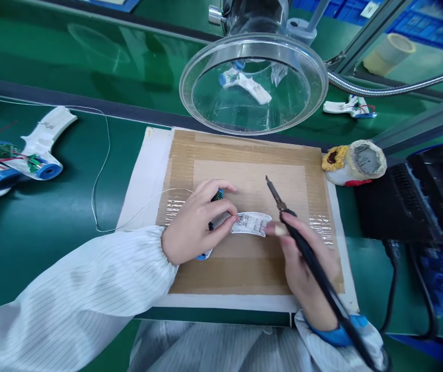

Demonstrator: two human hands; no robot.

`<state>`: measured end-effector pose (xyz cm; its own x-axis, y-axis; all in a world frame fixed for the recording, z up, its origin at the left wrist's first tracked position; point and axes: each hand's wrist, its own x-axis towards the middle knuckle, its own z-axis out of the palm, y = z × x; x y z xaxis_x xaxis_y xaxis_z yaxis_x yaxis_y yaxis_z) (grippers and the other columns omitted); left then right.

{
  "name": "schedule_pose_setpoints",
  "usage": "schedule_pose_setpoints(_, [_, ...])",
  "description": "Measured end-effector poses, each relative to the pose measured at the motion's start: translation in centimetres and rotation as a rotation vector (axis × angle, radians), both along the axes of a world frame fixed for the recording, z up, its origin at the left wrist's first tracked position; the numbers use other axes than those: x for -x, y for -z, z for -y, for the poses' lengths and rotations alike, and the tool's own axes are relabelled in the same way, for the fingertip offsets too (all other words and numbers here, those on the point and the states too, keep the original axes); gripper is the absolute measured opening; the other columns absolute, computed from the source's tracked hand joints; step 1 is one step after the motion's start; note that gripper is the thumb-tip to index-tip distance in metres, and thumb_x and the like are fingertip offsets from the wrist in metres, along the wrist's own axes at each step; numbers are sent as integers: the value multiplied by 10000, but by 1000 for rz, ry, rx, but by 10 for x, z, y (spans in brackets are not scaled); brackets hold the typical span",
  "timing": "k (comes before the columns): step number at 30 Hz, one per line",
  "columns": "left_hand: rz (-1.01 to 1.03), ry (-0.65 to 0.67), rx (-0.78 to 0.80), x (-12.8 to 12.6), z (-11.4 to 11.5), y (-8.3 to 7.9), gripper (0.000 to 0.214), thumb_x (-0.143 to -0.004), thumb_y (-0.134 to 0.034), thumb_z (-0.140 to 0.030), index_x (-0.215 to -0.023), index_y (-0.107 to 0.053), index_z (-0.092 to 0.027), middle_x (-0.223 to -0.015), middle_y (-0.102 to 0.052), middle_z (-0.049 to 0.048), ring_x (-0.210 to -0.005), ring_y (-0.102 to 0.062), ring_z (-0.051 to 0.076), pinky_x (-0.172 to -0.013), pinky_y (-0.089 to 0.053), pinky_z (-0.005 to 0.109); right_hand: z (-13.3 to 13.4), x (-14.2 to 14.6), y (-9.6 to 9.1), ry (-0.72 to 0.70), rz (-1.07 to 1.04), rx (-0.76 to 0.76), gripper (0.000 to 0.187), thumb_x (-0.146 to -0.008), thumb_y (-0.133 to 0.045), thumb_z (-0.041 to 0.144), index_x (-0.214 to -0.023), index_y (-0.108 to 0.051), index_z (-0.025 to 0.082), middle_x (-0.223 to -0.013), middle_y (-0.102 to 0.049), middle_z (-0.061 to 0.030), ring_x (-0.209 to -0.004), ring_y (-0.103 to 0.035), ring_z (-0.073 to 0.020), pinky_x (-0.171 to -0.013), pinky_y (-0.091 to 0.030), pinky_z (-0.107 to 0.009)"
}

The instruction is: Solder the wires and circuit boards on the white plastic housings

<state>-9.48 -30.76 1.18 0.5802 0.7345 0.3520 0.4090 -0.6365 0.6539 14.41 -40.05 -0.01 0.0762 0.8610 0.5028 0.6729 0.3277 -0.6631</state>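
White housing: where is it?

Over the middle of the cardboard mat, in my left hand. Can't tell if it touches the mat. Blue end piece shows under my hand.

Left hand state?

Curled nearly shut on the housing, thumb across a dark grey piece. Can't tell what that piece is.

Right hand?

Closed in a pen grip on the black handle of the soldering iron. Fingertips just beside the housing's end. Iron tip points away from me, apart from the housing.

Around you?

Solder wire runs across the table to my left hand. Two similar white housings with green circuit boards lie at the table's left edge. Clear round fume hood hangs over the far edge of the mat. Tip cleaner sits at the mat's far right corner.
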Motion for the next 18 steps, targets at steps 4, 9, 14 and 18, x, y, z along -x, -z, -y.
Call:
schedule_pose_setpoints(4, [0,9,43,2,-1,-2,198,-1093,-620,-158,-958,-759,-198,-1394,-691,145,-1306,-684,292,-1141,-563,481,14,-8,-3,15,-154,-98,244,-1157,-633,368,-1177,-844,248,-731,-774,3,-587,-707,-159,-558,-581,-306])
schedule_pose_setpoints(9, [5,3,43,1,-1,-2,186,-1086,-626,-153,-955,-748,-200,-1382,-694,140,-1313,-680,288,-1153,-551,476,16,-9,-2,-28,-175,-90,228,-1135,-649,315,-1065,-852,239,-778,-795,-14,-586,-695,-162,-572,-576,-332])
schedule_pose_setpoints(14, [5,-3,43,-1,0,-1,182,-1084,-615,-151,-947,-723,-203,-1375,-696,129,-1307,-678,272,-1160,-544,460,15,-9,2,-51,-182,-49,222,-1128,-660,322,-1070,-860,244,-774,-796,-16,-627,-731,-184,-650,-622,-371])
schedule_pose_setpoints(18, [0,-6,51,-2,0,0,173,-1072,-615,-155,-936,-716,-193,-1367,-696,136,-1314,-677,285,-1163,-535,476,18,-11,1,-39,-185,-11,239,-1129,-667,373,-1049,-859,255,-775,-795,-14,-681,-770,-200,-715,-655,-392])
